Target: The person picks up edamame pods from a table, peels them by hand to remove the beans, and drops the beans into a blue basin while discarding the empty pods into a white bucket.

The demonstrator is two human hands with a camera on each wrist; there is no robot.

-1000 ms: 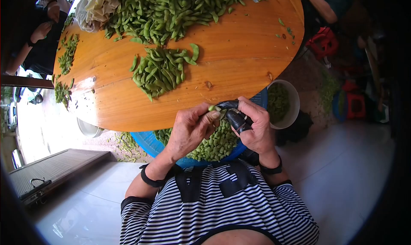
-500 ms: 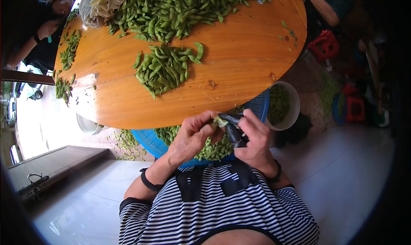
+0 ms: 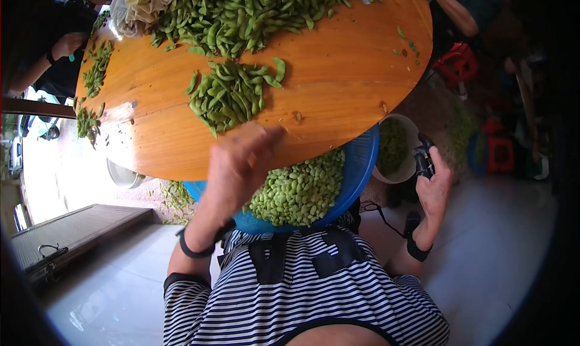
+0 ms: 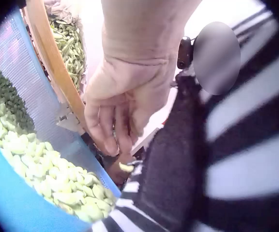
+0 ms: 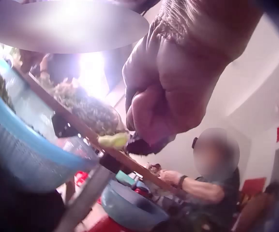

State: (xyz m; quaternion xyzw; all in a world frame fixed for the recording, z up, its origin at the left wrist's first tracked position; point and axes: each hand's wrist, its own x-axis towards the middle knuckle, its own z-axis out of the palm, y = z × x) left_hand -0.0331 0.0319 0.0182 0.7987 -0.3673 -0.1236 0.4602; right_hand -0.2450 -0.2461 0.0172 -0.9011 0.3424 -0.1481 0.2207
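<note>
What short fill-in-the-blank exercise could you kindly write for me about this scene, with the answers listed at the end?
1. The shelled beans lie in a ____ basket.
2. The small pile of pods rests on a table made of ____.
3. The right hand wears ____ coverings.
4. The person's shirt is patterned with dark and white ____.

Missing words: blue; wood; black; stripes.

Pods (image 3: 232,95) lie on the table (image 3: 338,86), beans (image 3: 305,192) in a basin (image 3: 365,157) at its near edge, left of a bucket (image 3: 412,128).
</note>
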